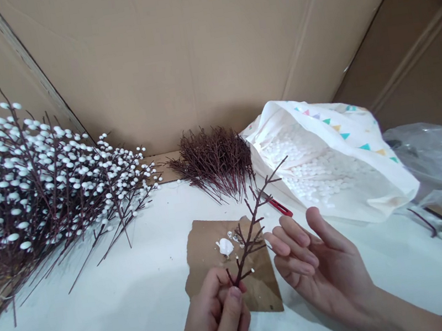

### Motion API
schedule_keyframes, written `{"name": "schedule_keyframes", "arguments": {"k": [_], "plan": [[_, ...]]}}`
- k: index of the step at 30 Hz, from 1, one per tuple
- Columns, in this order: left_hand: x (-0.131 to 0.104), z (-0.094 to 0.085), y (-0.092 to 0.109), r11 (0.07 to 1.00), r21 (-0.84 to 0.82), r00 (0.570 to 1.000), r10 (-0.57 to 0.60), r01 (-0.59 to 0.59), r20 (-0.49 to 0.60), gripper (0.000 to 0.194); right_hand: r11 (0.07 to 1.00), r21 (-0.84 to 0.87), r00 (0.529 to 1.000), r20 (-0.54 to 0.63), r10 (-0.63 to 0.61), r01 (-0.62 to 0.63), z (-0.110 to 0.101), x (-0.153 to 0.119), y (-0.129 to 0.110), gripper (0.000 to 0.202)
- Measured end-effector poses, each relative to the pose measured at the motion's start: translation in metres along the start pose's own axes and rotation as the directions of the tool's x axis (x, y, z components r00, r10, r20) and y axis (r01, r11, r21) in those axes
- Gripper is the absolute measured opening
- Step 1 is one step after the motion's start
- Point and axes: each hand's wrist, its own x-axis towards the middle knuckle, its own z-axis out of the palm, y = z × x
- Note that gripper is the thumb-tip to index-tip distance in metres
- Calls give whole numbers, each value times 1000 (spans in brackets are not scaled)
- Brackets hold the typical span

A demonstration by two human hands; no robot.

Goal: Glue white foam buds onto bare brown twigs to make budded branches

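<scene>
My left hand (221, 313) pinches the lower end of a dark brown artificial twig (251, 228), which slants up and to the right with bare side shoots. A tiny white bit (252, 270) shows by a low shoot. To the right of the twig is my right hand (318, 264), palm turned up, fingers loosely bent and thumb raised apart. No object shows in its palm; a small pale spot at its fingertips is too unclear to name. Beneath the twig lies a torn piece of brown paper (204, 246) bearing a white blob (225, 247), perhaps glue.
White-berried branches (38, 177) fill the left side. Bare brown twigs (218, 160) are heaped at the back. Right of them, a cloth bag (372, 164) opens on many white berries (310, 173); a red cutter (280, 207) lies before it. Clear plastic bags (435, 142) sit far right. Cardboard walls (185, 48) stand behind.
</scene>
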Motion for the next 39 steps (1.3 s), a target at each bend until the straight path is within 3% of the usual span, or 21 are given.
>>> {"name": "schedule_keyframes", "arguments": {"k": [7, 19, 39], "plan": [[-3, 3, 2, 1000, 2, 1000, 12, -12, 13, 44, 1000, -8, 1000, 7, 6, -6, -1, 0, 0, 39], [-2, 1, -1, 1000, -15, 1000, 8, -7, 27, 44, 1000, 5, 994, -112, -21, 22, 0, 3, 0, 37], [-3, 1, 0, 999, 2, 998, -51, 51, 24, 48, 999, -16, 996, -79, -50, 49, 4, 1, -11, 38]]}}
